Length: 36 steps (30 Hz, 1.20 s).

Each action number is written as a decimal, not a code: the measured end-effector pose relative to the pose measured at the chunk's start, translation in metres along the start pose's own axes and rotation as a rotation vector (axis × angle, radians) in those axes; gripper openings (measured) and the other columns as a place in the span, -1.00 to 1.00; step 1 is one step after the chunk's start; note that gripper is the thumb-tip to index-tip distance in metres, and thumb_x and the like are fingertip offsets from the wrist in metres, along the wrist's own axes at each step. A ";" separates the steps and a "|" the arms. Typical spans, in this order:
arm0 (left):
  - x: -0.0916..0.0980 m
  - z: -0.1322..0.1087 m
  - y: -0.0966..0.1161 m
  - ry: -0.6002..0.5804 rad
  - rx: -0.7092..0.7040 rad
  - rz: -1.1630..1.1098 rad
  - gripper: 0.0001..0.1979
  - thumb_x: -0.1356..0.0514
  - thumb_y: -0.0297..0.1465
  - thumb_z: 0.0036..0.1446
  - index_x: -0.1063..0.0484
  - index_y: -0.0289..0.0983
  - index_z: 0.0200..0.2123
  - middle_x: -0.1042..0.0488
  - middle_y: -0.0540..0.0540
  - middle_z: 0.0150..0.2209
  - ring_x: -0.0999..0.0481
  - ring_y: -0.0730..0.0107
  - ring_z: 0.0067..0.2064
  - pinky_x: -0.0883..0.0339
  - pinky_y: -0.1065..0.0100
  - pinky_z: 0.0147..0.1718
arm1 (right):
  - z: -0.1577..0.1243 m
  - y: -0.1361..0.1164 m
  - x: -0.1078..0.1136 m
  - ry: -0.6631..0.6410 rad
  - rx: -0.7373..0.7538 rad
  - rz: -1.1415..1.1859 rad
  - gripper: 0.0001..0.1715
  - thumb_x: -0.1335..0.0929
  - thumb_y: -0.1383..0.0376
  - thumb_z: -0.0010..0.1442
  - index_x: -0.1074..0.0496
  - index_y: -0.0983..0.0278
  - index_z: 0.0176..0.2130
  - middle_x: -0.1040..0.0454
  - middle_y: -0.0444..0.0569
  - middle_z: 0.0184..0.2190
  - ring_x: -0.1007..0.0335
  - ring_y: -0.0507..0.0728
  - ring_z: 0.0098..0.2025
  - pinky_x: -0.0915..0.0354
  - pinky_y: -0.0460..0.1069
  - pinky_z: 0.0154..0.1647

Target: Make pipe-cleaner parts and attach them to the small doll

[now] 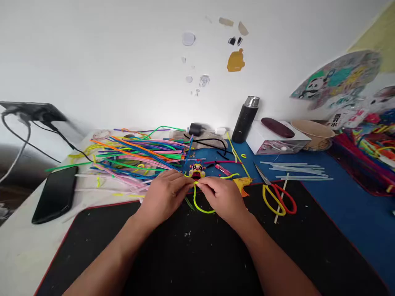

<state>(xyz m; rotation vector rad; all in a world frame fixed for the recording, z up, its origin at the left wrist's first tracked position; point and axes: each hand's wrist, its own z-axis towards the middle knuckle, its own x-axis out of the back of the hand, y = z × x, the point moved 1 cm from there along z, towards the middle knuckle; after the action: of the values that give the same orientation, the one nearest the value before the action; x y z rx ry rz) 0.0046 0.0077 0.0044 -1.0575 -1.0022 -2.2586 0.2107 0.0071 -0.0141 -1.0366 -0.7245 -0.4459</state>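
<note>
My left hand and my right hand meet above the far part of the black mat. Both pinch a bright yellow-green pipe cleaner between thumb and fingers. Below the fingertips it hangs in a curved loop toward my right hand. Just beyond the fingertips stands a small colourful figure with a red mouth and blue on top; whether my fingers touch it I cannot tell. An orange-yellow glue gun lies partly hidden behind my right hand.
Many coloured pipe cleaners spread at the back left, near a black phone. To the right lie scissors across a thin stick and several translucent glue sticks. A black thermos, a white box and a bowl stand behind.
</note>
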 end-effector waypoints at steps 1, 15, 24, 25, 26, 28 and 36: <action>-0.002 -0.001 -0.002 0.004 0.000 -0.008 -0.87 -0.23 -0.43 0.40 -0.62 -0.25 -0.11 -0.69 -0.11 -0.21 -0.64 0.18 -0.18 -0.44 0.24 -0.15 | 0.000 0.001 0.000 0.001 0.000 0.010 -0.85 -0.42 0.32 0.42 -0.67 0.20 -0.14 -0.74 -0.09 -0.20 -0.69 0.17 -0.19 -0.38 -0.03 -0.17; -0.004 -0.004 -0.015 -0.060 0.293 -0.252 -0.86 -0.26 -0.29 0.38 -0.62 -0.16 -0.13 -0.72 -0.01 -0.19 -0.69 0.29 -0.19 -0.43 0.38 -0.19 | -0.002 0.006 0.007 0.000 -0.018 0.020 -0.84 -0.41 0.30 0.43 -0.65 0.14 -0.16 -0.74 -0.13 -0.22 -0.67 0.16 -0.20 -0.33 -0.04 -0.22; -0.007 -0.005 -0.014 -0.029 -0.015 0.116 -0.80 -0.18 -0.35 0.44 -0.62 -0.23 -0.04 -0.70 -0.15 -0.19 -0.69 0.16 -0.18 -0.44 0.25 -0.17 | -0.001 0.004 0.006 0.030 -0.021 0.015 -0.82 -0.38 0.32 0.42 -0.63 0.14 -0.18 -0.72 -0.12 -0.26 -0.64 0.16 -0.23 -0.30 -0.02 -0.23; -0.007 -0.005 -0.013 -0.024 -0.025 0.131 -0.81 -0.19 -0.36 0.44 -0.61 -0.23 -0.05 -0.71 -0.15 -0.19 -0.69 0.16 -0.19 -0.44 0.25 -0.18 | -0.002 0.003 0.006 0.029 -0.024 0.014 -0.82 -0.38 0.31 0.42 -0.63 0.14 -0.18 -0.71 -0.11 -0.26 -0.64 0.15 -0.24 -0.30 -0.02 -0.24; -0.008 -0.006 -0.013 -0.018 -0.029 0.142 -0.82 -0.19 -0.37 0.44 -0.61 -0.23 -0.06 -0.71 -0.14 -0.19 -0.69 0.17 -0.20 -0.45 0.25 -0.19 | -0.002 0.003 0.005 0.025 -0.029 0.013 -0.83 -0.39 0.30 0.42 -0.63 0.14 -0.16 -0.70 -0.11 -0.27 -0.62 0.15 -0.26 -0.29 -0.02 -0.26; -0.009 -0.006 -0.013 -0.006 -0.038 0.156 -0.83 -0.19 -0.38 0.44 -0.61 -0.22 -0.10 -0.72 -0.14 -0.20 -0.69 0.18 -0.22 -0.45 0.27 -0.21 | -0.003 0.002 0.005 0.011 -0.041 0.011 -0.86 -0.41 0.28 0.40 -0.63 0.15 -0.10 -0.69 -0.09 -0.24 -0.59 0.14 -0.31 -0.28 -0.03 -0.30; -0.016 -0.007 -0.005 0.053 0.011 0.130 -0.79 -0.17 -0.35 0.43 -0.62 -0.21 -0.18 -0.69 -0.12 -0.29 -0.67 0.20 -0.27 -0.41 0.29 -0.27 | -0.003 -0.003 -0.002 -0.004 -0.052 0.037 -0.76 -0.35 0.26 0.45 -0.64 0.17 -0.17 -0.68 -0.07 -0.30 -0.59 0.14 -0.30 -0.26 -0.04 -0.29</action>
<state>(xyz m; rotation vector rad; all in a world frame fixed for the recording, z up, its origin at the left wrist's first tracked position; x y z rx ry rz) 0.0073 0.0067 -0.0136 -1.0228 -0.8971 -2.1623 0.2084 0.0036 -0.0145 -1.0983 -0.6990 -0.4323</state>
